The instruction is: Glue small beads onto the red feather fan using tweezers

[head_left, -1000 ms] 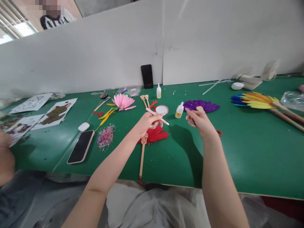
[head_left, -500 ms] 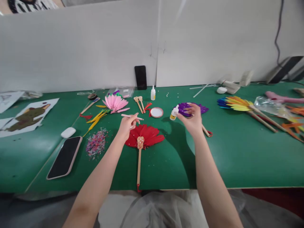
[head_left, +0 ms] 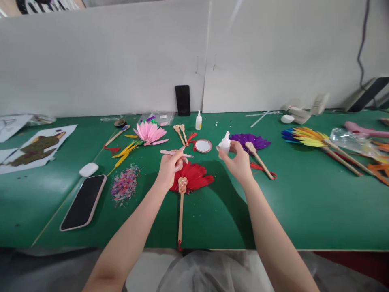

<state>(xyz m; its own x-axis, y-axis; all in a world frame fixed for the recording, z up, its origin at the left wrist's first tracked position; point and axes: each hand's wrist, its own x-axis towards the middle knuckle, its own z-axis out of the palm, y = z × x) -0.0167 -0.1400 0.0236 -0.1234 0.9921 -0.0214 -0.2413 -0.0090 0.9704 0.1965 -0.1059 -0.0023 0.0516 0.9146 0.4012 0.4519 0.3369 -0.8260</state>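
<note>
Bottles: two small white ones. A squeeze bottle [head_left: 225, 142] is in the right hand [head_left: 238, 163], and a standing bottle [head_left: 198, 122] is on the green desk [head_left: 322, 215] near the white wall [head_left: 136, 65].
Pink tools: one pink tool [head_left: 167, 152], thin like tweezers, in the left hand [head_left: 170, 168].
Red fans: one red fan [head_left: 196, 177] of feathers, with one wood handle.
Purple fans: one purple fan [head_left: 255, 141], lying past the right hand, also with one wood handle.
Pink feathers: one bunch of pink feathers [head_left: 148, 133], far to the left.
Dishes: one round dish [head_left: 203, 145], white inside with a red rim.
Phones: two. A black phone [head_left: 182, 100] leans on the wall, and a flat phone [head_left: 83, 202] lies at the left.
Piles: one pile of little bits [head_left: 125, 184], near the flat phone.
Left fingers: pinched on the pink tool, which pokes out on both sides.
Right fingers: grasping the squeeze bottle, its tip up. I can't tell if its bottom touches the desk.
Where the red fan is: on the desk, between the hands but nearer the left fingers, its handle toward the person. The pink tool's tip is near its far edge.
</note>
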